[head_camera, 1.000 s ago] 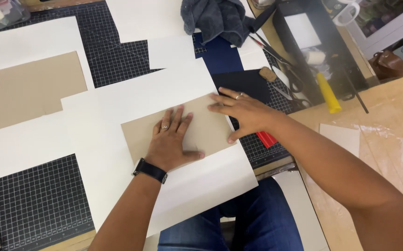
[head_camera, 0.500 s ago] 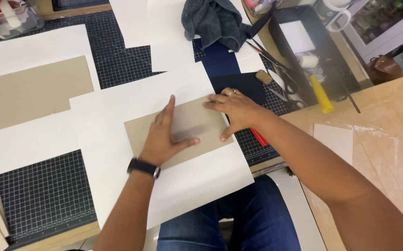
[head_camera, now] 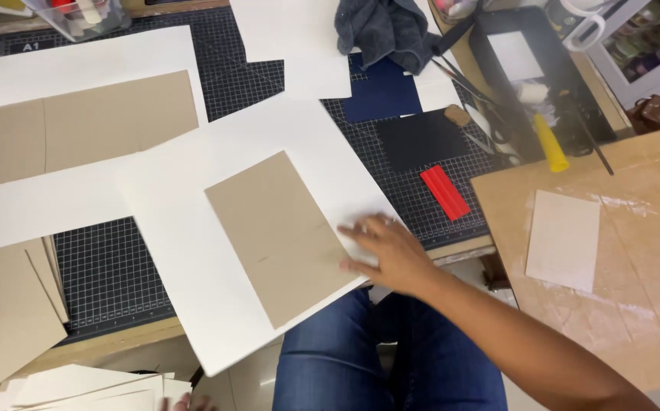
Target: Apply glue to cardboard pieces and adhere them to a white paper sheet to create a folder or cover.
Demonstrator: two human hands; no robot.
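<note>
Right hand [head_camera: 387,251] flat, fingers spread open on the 3 o'clock edge of a light, stiff, probably slippery large white paper sheet [head_camera: 193,228] with glued tan rectangular board [head_camera: 280,236], overhanging the cutting mat; left hand barely visible, state unclear.

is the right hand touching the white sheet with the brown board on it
Touching: the head view shows the right hand lying flat on the white sheet's right edge.

Gridded black cutting mat [head_camera: 117,266] covers wooden worktable [head_camera: 650,175].
</note>
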